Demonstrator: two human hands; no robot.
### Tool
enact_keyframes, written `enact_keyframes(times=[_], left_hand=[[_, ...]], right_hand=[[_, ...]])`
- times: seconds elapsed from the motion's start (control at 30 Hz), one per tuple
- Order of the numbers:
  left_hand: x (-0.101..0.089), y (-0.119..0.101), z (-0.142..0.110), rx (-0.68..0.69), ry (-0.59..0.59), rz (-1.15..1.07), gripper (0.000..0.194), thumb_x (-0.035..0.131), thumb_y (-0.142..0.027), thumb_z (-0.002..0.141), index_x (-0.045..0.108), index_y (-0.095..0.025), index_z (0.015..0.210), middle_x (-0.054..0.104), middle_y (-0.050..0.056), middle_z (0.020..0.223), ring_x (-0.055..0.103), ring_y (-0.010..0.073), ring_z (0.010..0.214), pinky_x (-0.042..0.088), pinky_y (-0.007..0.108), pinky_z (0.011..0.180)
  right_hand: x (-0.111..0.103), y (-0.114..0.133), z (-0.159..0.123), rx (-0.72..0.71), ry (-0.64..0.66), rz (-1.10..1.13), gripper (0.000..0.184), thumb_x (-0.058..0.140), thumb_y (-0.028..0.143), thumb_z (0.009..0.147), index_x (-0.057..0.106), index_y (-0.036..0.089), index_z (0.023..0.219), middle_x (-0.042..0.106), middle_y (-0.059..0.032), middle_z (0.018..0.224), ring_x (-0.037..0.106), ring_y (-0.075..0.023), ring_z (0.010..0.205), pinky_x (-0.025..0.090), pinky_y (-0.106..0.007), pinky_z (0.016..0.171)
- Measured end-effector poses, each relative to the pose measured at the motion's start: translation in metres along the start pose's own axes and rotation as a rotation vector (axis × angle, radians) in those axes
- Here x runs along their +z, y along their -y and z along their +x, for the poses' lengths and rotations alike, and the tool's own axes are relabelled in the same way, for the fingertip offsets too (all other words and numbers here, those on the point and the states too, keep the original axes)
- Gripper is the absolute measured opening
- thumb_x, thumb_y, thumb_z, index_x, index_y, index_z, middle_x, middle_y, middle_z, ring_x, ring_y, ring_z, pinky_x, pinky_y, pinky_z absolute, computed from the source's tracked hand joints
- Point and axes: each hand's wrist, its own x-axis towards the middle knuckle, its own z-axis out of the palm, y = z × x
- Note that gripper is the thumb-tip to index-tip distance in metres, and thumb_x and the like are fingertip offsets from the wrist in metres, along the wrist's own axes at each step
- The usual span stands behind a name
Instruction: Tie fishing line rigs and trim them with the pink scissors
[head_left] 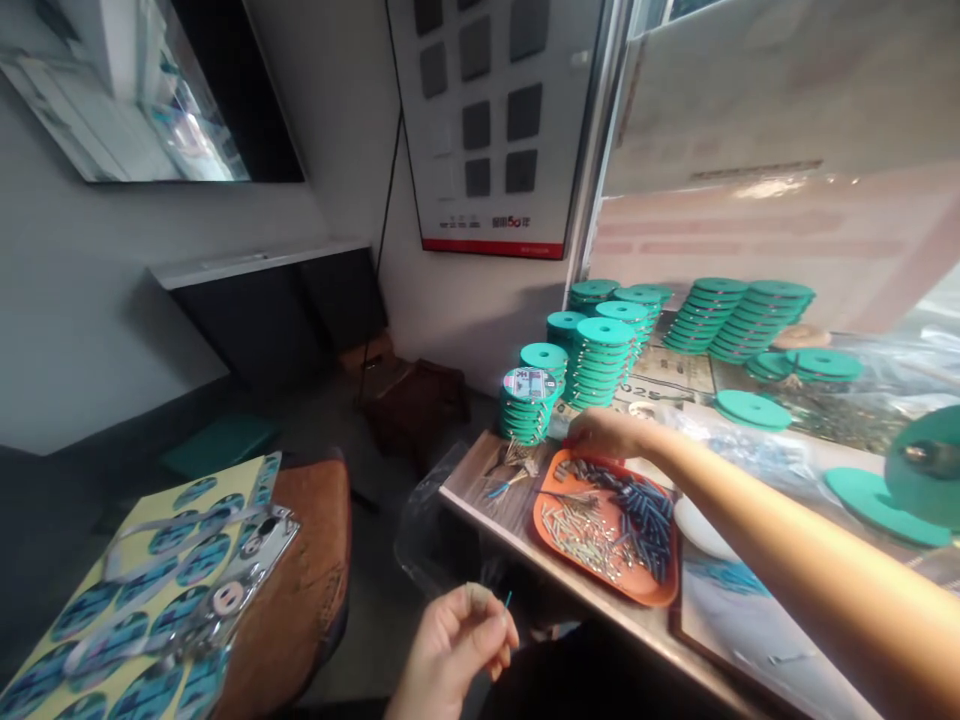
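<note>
My left hand (pixel 461 645) is in front of the table edge, thumb and fingers pinched on a thin teal piece whose tip (pixel 509 599) sticks up; the rest is hidden in the fingers. My right arm stretches across the table, and my right hand (pixel 604 433) is at the far rim of an orange tray (pixel 637 585), its fingers bent together. What they grip, if anything, is hidden. Inside the tray lie a heap of small pale metal pins (pixel 577 535) and a pile of dark blue tubular pieces (pixel 649 525).
Stacks of green discs (pixel 600 365) stand behind the tray, with more (pixel 720 315) by the window. Loose wires (pixel 510 470) lie at the table's left corner. A brown chair (pixel 300 570) at left carries a sheet of round stickers (pixel 150 590) and a phone (pixel 251 580).
</note>
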Motion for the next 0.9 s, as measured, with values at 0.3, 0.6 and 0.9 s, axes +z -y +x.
enact_keyframes(times=[0.3, 0.6, 0.9], left_hand=[[-0.003, -0.011, -0.019, -0.043, 0.019, 0.032, 0.013, 0.07, -0.023, 0.066, 0.063, -0.013, 0.064, 0.062, 0.004, 0.066, 0.052, 0.0106, 0.059, 0.039, 0.02, 0.054], [-0.029, -0.003, -0.051, -0.172, -0.034, -0.047, 0.013, 0.068, -0.02, 0.067, 0.057, -0.013, 0.066, 0.066, 0.007, 0.074, 0.06, 0.0148, 0.068, 0.043, 0.026, 0.064], [-0.041, 0.01, -0.048, -0.231, -0.053, -0.113, 0.012, 0.065, -0.018, 0.069, 0.054, -0.013, 0.067, 0.067, 0.008, 0.071, 0.061, 0.0147, 0.069, 0.044, 0.026, 0.064]], right_hand=[[0.018, 0.078, -0.091, -0.091, -0.001, 0.227, 0.028, 0.034, 0.042, 0.09, 0.053, 0.022, 0.095, 0.055, 0.0021, 0.067, 0.052, -0.0113, 0.056, 0.042, -0.021, 0.051], [0.142, 0.107, -0.152, 0.23, 0.356, 1.072, 0.053, 0.039, 0.06, 0.081, 0.048, 0.017, 0.05, 0.045, 0.0027, 0.045, 0.043, -0.011, 0.047, 0.04, -0.024, 0.053], [0.172, 0.103, -0.146, 0.378, 0.354, 1.112, 0.049, 0.046, 0.066, 0.069, 0.041, 0.019, 0.057, 0.039, 0.0057, 0.05, 0.034, -0.0091, 0.047, 0.031, -0.023, 0.047]])
